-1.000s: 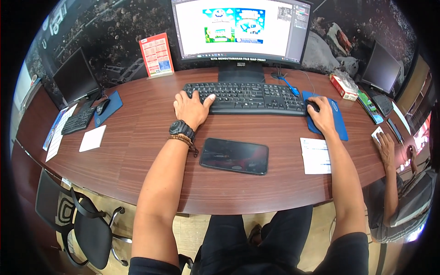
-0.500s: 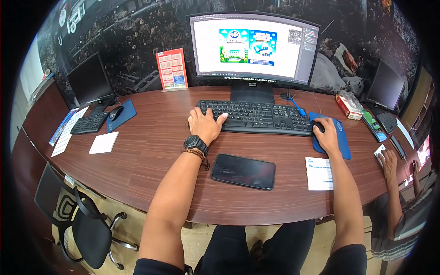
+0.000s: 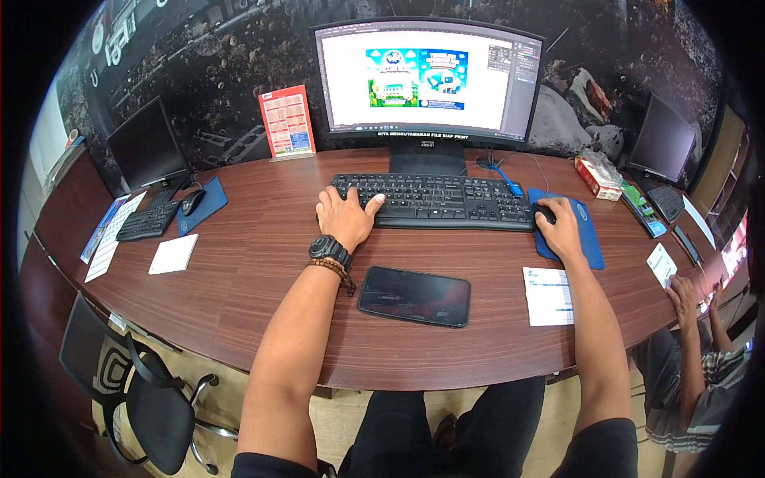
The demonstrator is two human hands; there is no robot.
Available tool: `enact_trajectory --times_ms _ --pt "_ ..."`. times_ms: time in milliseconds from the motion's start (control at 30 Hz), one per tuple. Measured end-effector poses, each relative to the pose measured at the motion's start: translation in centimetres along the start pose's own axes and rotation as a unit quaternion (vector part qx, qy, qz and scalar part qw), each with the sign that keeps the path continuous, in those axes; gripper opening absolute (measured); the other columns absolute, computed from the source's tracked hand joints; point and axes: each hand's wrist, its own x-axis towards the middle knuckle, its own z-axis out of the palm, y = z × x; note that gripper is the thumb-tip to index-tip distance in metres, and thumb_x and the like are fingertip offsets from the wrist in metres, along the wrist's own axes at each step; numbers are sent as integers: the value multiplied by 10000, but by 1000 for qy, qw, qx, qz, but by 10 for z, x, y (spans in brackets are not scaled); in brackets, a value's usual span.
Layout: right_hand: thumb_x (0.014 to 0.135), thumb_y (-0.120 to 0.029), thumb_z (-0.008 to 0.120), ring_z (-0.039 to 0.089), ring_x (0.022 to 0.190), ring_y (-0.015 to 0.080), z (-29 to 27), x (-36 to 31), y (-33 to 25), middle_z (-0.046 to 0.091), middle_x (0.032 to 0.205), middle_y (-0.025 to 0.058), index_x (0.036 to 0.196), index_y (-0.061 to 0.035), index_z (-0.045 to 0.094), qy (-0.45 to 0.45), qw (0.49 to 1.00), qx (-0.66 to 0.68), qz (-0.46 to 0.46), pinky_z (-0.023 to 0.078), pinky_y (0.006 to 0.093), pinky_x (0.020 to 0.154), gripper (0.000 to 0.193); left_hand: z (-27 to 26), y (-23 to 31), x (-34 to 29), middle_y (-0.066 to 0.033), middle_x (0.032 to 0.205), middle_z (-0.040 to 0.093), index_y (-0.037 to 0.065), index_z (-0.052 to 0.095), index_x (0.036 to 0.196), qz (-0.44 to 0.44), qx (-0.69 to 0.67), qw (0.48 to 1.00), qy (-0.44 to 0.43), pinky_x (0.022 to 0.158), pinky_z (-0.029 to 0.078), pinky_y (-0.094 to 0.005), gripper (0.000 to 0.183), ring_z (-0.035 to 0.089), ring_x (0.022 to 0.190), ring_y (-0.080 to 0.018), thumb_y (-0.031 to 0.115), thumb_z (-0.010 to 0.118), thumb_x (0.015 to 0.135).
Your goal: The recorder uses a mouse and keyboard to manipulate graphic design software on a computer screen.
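Left hand: your left hand [image 3: 344,217] lies flat and open on the left end of the black plastic keyboard [image 3: 434,201], thumb on its front edge, so the keys stay in reach.
Right hand: your right hand [image 3: 559,229] cups the black computer mouse [image 3: 545,213], a loose grip closed over it for steering.
Mouse place: on the blue mouse pad [image 3: 586,231], just right of the keyboard.
Screen: the curved black monitor [image 3: 426,76] faces you, behind the keyboard.
Worktop: the dark glass smartphone [image 3: 414,295] lies flat between your forearms on the reddish-brown wooden worktop [image 3: 247,247].
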Motion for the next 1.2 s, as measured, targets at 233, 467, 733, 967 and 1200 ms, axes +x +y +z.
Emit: enact_trajectory --times_ms 233,467,733,967,1200 --pt "830 -162 659 598 1101 357 -1 -1 -7 612 1143 153 1101 -31 690 0 1000 4 3 479 409 959 303 -7 0 -1 -264 1289 494 36 608 1319 -7 -3 1000 -18 1023 340 -461 788 426 1192 -372 697 382 954" --pt "828 -165 663 600 1095 358 1 0 -3 611 1151 159 1115 -36 690 -2 1000 -2 4 482 410 953 315 -6 0 -1 -285 1341 487 37 597 1340 -12 -4 1000 -28 1037 340 -476 789 424 1230 -391 693 394 952" --pt "829 -166 666 605 1093 355 2 1 0 609 1161 162 1117 -41 695 0 1000 -3 3 485 410 954 315 -8 2 0 -279 1350 484 40 597 1340 -15 -4 999 -37 1040 341 -473 789 424 1232 -387 695 401 947" --pt "828 -167 665 602 1099 356 1 0 -3 609 1159 161 1112 -41 695 -1 1000 6 7 483 412 959 312 -9 1 1 -274 1344 486 42 595 1345 -18 -10 999 -43 1041 340 -473 791 420 1235 -387 697 397 947" --pt "835 -175 652 593 1111 361 3 0 2 600 1184 168 1126 -38 690 -3 1000 3 -5 474 417 969 323 -12 4 4 -301 1419 392 39 572 1360 -32 -8 996 -80 1075 302 -490 853 367 1292 -424 746 380 924"
